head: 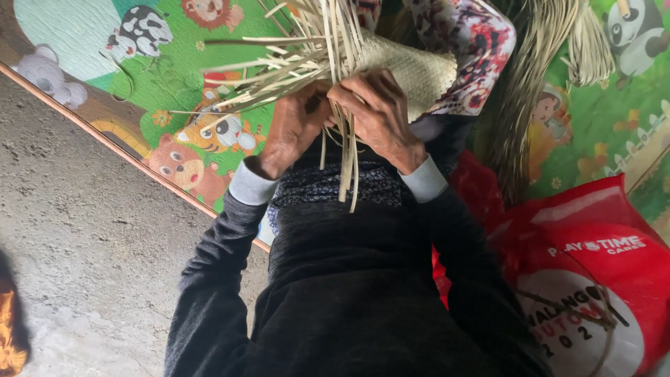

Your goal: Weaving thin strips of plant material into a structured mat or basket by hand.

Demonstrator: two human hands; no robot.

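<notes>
1. Gripping pale straw strips, the left hand (293, 129) curls shut around a cluster of loose ends at the edge of a half-woven mat of flat, tan palm-leaf strips (412, 70).
2. Just beside it, the right hand (377, 115) is closed too, its fingers (352, 91) pinching several long strips (347, 167) that hang down past both wrists.
3. That woven piece lies across the person's lap and knee, above the two hands in the head view – its finished, tightly plaited part to the right, unwoven ends (279, 63) fanning out to the left and upward.
4. Both arms wear dark sleeves with light grey cuffs (249, 185); a floral-patterned cloth (467, 35) covers the knee under the weaving.
5. A bundle of dry, loose straw (530, 91) lies on the right, near a red plastic bag (593, 272).
6. Underneath is a green play mat printed with cartoon animals (174, 91) – its edge meets a grey concrete floor (84, 244) on the left.
</notes>
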